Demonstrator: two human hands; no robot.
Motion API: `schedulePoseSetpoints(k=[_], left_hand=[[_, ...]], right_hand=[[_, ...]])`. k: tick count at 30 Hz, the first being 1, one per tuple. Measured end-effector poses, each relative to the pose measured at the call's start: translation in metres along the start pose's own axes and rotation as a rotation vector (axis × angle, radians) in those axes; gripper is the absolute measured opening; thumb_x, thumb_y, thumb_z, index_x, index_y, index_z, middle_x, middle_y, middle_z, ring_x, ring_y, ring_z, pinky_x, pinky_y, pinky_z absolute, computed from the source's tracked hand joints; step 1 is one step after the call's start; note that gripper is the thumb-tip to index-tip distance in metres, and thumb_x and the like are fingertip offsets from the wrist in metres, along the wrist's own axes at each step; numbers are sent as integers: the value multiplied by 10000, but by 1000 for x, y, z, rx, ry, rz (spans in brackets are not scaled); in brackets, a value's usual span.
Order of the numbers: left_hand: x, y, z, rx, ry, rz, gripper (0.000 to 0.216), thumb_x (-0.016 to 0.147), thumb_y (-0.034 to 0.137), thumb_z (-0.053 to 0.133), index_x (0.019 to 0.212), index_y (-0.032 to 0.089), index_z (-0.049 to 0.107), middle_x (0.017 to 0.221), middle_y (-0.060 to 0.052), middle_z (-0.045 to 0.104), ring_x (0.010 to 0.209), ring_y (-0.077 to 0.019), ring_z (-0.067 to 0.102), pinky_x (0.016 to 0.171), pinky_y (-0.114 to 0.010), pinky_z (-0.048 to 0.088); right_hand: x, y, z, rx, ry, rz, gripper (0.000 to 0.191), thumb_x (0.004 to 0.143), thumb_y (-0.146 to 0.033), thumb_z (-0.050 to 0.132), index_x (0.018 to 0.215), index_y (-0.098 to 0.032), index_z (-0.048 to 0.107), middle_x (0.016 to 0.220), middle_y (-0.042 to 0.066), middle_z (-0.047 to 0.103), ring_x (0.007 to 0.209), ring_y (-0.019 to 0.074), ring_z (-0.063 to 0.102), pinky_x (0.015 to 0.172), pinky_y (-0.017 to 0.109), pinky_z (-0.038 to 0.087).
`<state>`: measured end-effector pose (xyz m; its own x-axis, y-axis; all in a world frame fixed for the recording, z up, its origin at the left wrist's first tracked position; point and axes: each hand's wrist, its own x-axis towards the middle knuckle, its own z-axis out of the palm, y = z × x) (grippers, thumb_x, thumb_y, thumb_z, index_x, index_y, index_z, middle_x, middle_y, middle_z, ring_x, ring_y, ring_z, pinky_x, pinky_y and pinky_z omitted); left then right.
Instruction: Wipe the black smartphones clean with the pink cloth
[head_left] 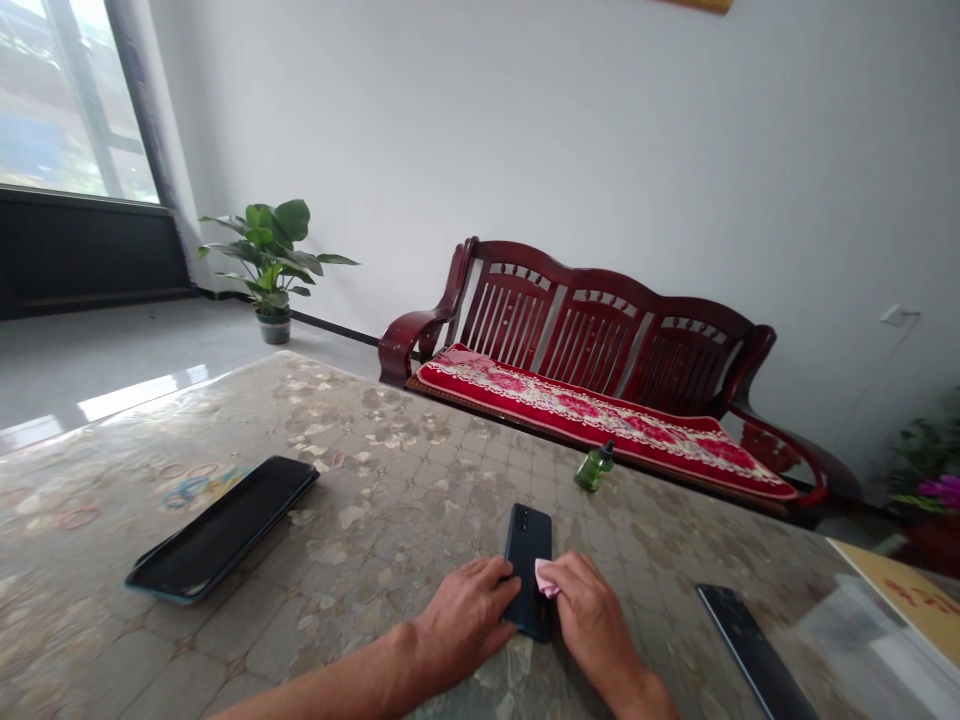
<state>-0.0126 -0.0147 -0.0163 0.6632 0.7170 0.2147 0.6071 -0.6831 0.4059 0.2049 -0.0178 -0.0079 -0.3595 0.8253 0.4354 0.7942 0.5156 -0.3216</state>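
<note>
A dark blue phone [528, 550] lies back-up on the patterned table [390, 470], right in front of me. My left hand [463, 620] rests on the table with its fingers against the phone's left edge, steadying it. My right hand [592, 620] is closed on a small pink cloth [545, 579] and presses it onto the phone's back.
A large dark tablet [225, 528] lies to the left, another dark phone [750, 650] to the right. A small green bottle [595, 467] stands near the table's far edge. Coloured rubber bands [187, 488] lie at the left. Behind stand a wooden bench [600, 350] and a potted plant [271, 262].
</note>
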Motion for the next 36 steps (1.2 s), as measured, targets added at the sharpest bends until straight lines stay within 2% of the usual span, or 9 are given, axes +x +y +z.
schedulePoseSetpoints(k=[7, 16, 22, 25, 32, 36], left_hand=[[0, -1, 1, -9, 0, -20, 308, 861, 287, 643, 1153, 224, 569, 1229, -60, 586, 1098, -229, 588, 998, -335, 466], [1, -2, 3, -12, 12, -9, 277, 867, 272, 625, 1131, 224, 559, 1168, -44, 601, 1063, -221, 586, 988, -336, 471], [1, 0, -1, 0, -16, -19, 228, 879, 290, 592, 1098, 231, 570, 1174, -45, 598, 1063, -223, 587, 987, -338, 469], [1, 2, -4, -3, -33, -35, 222, 885, 301, 580, 1097, 233, 575, 1186, -48, 594, 1075, -223, 586, 991, -339, 468], [1, -2, 6, -38, 24, -19, 346, 855, 267, 628, 1195, 251, 565, 1202, -40, 605, 1081, -221, 589, 1001, -345, 466], [-1, -3, 6, -49, 60, -16, 341, 848, 275, 635, 1185, 247, 593, 1210, -50, 613, 1081, -232, 597, 997, -356, 472]], right_hand=[[35, 8, 6, -73, 33, 91, 275, 852, -47, 472, 837, -230, 676, 812, 28, 636, 798, 177, 590, 738, 266, 442], [12, -14, 3, -45, -29, -36, 304, 887, -47, 421, 854, -237, 657, 821, 26, 606, 807, 170, 554, 725, 268, 425], [47, -9, 16, -57, -22, 6, 254, 838, -47, 494, 779, -240, 647, 795, 13, 628, 780, 170, 557, 720, 272, 424], [55, -12, 19, -64, -25, 16, 254, 832, -49, 494, 775, -241, 650, 789, 12, 628, 777, 169, 563, 715, 270, 422], [26, -18, 1, 49, -106, -17, 302, 861, -48, 459, 777, -240, 675, 779, 5, 611, 785, 150, 566, 710, 243, 431], [13, -10, 7, 146, 67, 5, 357, 831, -32, 437, 905, -250, 710, 809, 5, 634, 796, 141, 594, 735, 241, 464]])
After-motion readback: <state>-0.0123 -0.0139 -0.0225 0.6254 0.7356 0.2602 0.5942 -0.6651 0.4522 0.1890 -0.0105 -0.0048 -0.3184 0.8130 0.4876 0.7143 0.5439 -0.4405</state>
